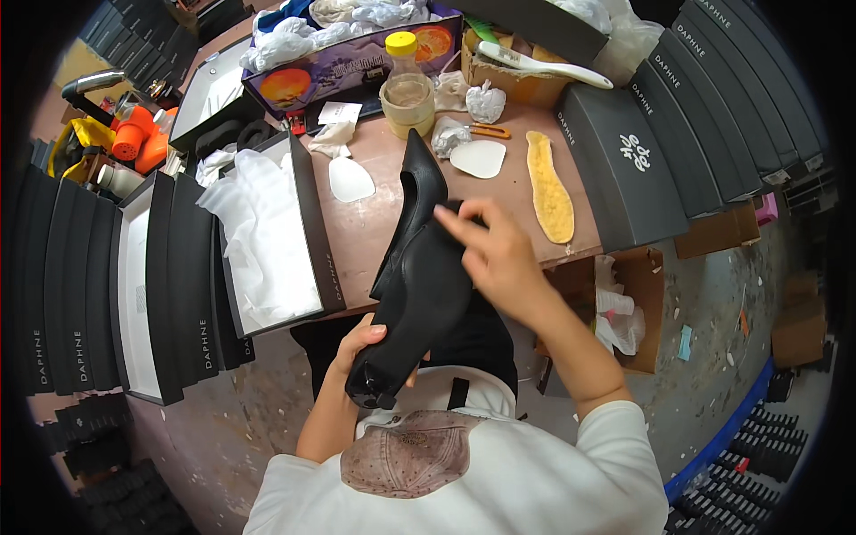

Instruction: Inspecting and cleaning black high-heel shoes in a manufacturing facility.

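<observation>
A black boot [423,285] is held slantwise in front of my body, its toe end pointing away from me. My left hand [361,343] is closed round its near end, thumb on top, close to a shiny dark detail [370,388]. Over the far end of the boot is my right hand [490,250], index finger stretched out against the black surface and the other fingers loosely bent. Beyond it, a second black pointed shoe [426,174] lies on the table, partly covered by the held boot.
On the table [490,201] are a yellow insole [551,187], white pads [479,159], an orange-handled cutter [490,131] and a yellow-capped bottle [403,67] standing in a tub. An open shoebox [267,241] with tissue stands left; dark shoeboxes [615,169] line the right.
</observation>
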`<state>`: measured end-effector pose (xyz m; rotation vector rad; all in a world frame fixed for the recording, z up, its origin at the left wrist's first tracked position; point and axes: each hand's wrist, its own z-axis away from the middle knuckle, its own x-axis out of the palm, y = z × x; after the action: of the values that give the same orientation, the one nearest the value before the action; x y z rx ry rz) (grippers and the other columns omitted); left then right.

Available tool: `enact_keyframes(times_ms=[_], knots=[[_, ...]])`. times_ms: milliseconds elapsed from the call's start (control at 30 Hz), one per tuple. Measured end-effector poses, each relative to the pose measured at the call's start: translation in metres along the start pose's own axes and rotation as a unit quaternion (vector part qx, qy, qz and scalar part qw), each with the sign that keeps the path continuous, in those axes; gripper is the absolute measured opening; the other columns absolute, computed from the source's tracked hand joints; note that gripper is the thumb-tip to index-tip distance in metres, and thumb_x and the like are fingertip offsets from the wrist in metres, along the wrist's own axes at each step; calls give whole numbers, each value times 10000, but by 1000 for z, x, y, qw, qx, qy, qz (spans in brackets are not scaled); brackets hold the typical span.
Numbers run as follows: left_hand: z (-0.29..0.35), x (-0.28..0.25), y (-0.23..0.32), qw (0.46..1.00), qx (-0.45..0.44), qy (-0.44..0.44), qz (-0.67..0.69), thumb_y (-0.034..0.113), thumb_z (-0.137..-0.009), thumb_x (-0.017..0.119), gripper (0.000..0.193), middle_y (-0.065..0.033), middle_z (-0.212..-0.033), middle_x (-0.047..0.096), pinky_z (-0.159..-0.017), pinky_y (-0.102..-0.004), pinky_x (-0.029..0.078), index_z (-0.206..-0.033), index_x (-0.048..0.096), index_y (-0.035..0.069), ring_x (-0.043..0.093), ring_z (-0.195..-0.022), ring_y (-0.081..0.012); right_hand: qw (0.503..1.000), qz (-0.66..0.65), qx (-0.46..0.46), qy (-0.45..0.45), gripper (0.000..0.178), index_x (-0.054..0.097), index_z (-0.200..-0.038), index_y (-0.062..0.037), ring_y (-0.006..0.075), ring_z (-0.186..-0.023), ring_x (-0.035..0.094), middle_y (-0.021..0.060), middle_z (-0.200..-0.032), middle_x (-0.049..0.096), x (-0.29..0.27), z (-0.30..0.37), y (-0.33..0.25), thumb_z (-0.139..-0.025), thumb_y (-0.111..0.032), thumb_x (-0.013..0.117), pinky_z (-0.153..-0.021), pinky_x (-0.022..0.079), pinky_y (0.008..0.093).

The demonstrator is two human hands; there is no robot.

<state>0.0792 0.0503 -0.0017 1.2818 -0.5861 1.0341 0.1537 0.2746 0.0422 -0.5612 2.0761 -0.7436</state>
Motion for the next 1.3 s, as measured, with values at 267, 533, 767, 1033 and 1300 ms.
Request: enact_keyframes(times_ms=[267, 533, 767, 1033, 1300], knots=[[4, 2, 0, 999, 35, -9, 26, 314, -787, 568, 607, -284, -857, 608, -496, -390, 569, -1167, 432, -139, 637, -550, -337, 1000, 0, 7, 30, 481, 681, -1083, -84, 204, -749, 511, 49, -914, 541, 5, 10, -21, -639, 68, 574, -728, 458, 334], [-7, 7, 1, 996, 94, -9, 1, 356, -939, 396, 523, -238, -959, 628, -584, -358, 580, -1169, 477, -106, 669, -684, -299, 994, 80, -60, 46, 488, 662, -1106, -72, 213, -769, 507, 52, -907, 533, 23, 18, -34, -630, 16, 606, -681, 435, 332], [-3, -4, 2, 993, 91, -62, 51, 393, -961, 358, 542, -203, -1066, 610, -744, -353, 573, -1236, 464, -62, 650, -915, -267, 984, 74, -149, 66, 536, 657, -1110, -74, 197, -758, 481, 25, -933, 521, 25, 11, -37, -575, -30, 650, -666, 448, 323], [-13, 10, 21, 991, 123, 38, 18, 375, -960, 399, 480, -146, -951, 652, -671, -307, 577, -1104, 550, -57, 676, -776, -229, 988, 35, -147, 1, 591, 666, -1120, -101, 232, -797, 469, 31, -942, 531, 37, 5, -42, -541, 18, 646, -657, 433, 330], [-34, 22, 34, 933, 292, 187, -99, 477, -966, 292, 597, -147, -770, 647, -579, -278, 529, -1047, 569, -47, 632, -608, -201, 943, -292, 158, 32, 388, 604, -1160, 40, 183, -887, 491, 110, -1024, 486, 55, 65, -77, -789, 37, 491, -789, 431, 273]])
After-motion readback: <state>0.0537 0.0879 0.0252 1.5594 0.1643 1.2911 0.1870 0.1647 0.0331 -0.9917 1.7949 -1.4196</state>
